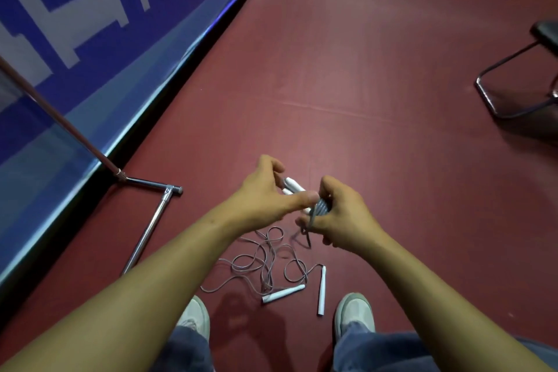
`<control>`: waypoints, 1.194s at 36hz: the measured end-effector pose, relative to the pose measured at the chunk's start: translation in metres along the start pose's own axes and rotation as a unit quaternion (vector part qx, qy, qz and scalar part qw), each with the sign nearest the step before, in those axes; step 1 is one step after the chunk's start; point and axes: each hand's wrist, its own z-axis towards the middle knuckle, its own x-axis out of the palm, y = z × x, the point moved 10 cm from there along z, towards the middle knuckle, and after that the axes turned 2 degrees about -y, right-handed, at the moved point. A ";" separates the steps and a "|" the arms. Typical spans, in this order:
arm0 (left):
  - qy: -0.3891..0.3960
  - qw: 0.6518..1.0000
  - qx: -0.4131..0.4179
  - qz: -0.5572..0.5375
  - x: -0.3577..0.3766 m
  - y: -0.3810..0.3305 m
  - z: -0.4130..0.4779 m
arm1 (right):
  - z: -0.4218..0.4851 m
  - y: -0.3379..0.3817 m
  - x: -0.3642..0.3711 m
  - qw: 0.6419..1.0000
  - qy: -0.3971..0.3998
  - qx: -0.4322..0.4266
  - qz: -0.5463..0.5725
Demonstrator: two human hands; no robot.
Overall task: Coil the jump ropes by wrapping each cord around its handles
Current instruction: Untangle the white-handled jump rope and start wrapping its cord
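Between my hands I hold a jump rope with white handles [294, 186] laid side by side and grey cord [322, 208] wound round them. My left hand [265, 193] grips the handles, thumb pressed near the coil. My right hand [338, 214] pinches the cord's loose end, which hangs down a short way below the fingers. A second jump rope lies on the red floor below my hands: its grey cord [262, 263] sprawls in loose loops, and its two white handles [283, 293] [322, 290] lie near my shoes.
A blue and white banner [90, 24] runs along the left on a chrome stand [148, 229] whose foot reaches onto the floor. A black chair with a metal frame [513, 84] stands at the far right. My shoes [354, 311] flank the loose rope.
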 end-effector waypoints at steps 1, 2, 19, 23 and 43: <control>-0.007 1.000 -0.009 0.008 0.000 0.001 0.000 | -0.001 0.001 0.003 1.000 0.014 -0.003 -0.002; -0.012 1.000 -0.003 0.028 0.000 -0.002 0.000 | 0.000 0.002 0.005 1.000 0.026 -0.004 -0.003; -0.040 0.994 0.008 0.097 -0.024 0.008 0.012 | -0.004 0.013 -0.009 0.995 0.068 -0.014 -0.068; -0.111 0.986 -0.056 0.111 -0.043 0.033 0.016 | -0.001 0.009 -0.031 0.999 0.013 0.024 0.026; 0.035 0.952 0.123 0.278 0.015 -0.025 -0.003 | -0.004 0.031 -0.041 0.977 0.029 0.014 0.209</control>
